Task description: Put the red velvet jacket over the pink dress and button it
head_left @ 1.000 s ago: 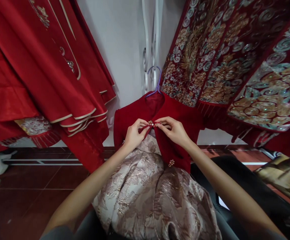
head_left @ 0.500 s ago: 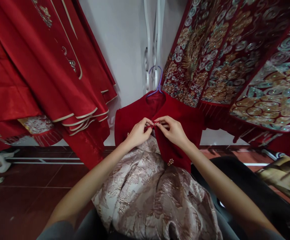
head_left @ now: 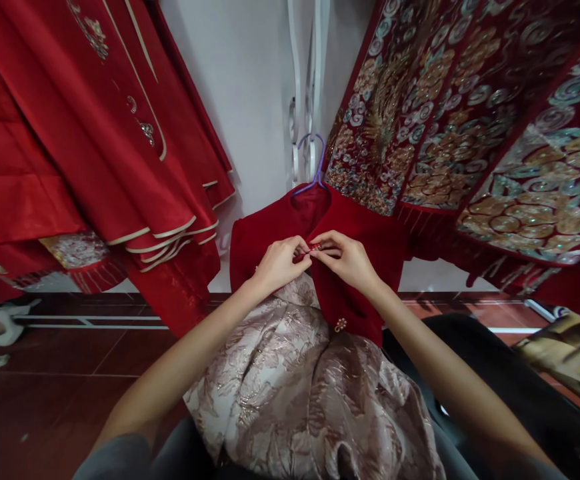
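Observation:
A dark red velvet jacket (head_left: pixel 365 233) hangs on a purple hanger (head_left: pixel 313 167) in front of me, over a pale pink brocade skirt (head_left: pixel 300 393). My left hand (head_left: pixel 281 263) pinches the jacket's left front edge at chest height. My right hand (head_left: pixel 347 259) pinches the right edge, fingers closed on a small jewelled clasp (head_left: pixel 315 248) between the two hands. The fingertips of both hands meet at the clasp. A second jewelled clasp (head_left: pixel 341 325) sits lower on the jacket front, untouched.
Red satin robes with cream trim (head_left: pixel 95 153) hang at the left. Heavily embroidered red and gold garments (head_left: pixel 470 113) hang at the right. A white wall (head_left: pixel 250 100) with a white metal rack (head_left: pixel 310 80) is behind. Below is dark red tiled floor (head_left: pixel 70 373).
My hands have drawn closer together, bringing the jacket's two front edges to meet at the clasp. The view shifted slightly.

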Tool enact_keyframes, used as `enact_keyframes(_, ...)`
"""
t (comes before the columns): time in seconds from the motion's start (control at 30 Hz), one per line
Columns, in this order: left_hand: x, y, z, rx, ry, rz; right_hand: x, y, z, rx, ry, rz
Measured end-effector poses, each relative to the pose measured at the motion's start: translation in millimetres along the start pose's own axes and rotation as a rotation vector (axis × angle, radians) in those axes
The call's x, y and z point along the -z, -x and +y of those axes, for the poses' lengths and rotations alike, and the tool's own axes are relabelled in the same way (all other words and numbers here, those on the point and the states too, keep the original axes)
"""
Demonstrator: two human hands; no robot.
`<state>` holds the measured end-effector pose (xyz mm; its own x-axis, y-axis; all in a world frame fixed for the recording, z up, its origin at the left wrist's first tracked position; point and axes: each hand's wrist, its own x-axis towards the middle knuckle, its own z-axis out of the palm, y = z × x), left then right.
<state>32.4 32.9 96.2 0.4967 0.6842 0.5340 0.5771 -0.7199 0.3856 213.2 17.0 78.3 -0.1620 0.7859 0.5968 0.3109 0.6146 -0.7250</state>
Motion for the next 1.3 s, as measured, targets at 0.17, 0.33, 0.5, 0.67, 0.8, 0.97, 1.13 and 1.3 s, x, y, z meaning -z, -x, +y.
enact_keyframes(0.17,0,-1,6,-0.011,-0.081,-0.013,1,-2,3,-0.026,-0.052,-0.008)
enact_keyframes(0.33,-2,0,7,-0.012,-0.097,-0.01,4,-3,0,0.018,0.011,-0.042)
enact_keyframes(0.5,-10,2,10,-0.029,-0.017,0.009,0,-5,1,0.084,0.089,-0.058)
enact_keyframes(0.67,-22,19,-1,-0.007,0.231,0.012,-20,19,17,0.112,0.053,0.151)
enact_keyframes(0.8,-22,46,-19,0.044,0.281,-0.097,-35,50,33,0.104,0.227,0.177)
enact_keyframes(0.97,-10,80,-29,0.162,0.008,-0.196,-22,65,42,-0.164,0.554,0.1)
enact_keyframes(1.13,-8,95,-36,0.154,-0.336,-0.128,22,61,43,-0.443,0.727,-0.027)
enact_keyframes(1.3,1,95,-46,0.174,-0.343,-0.083,61,55,43,-0.394,0.438,0.036)
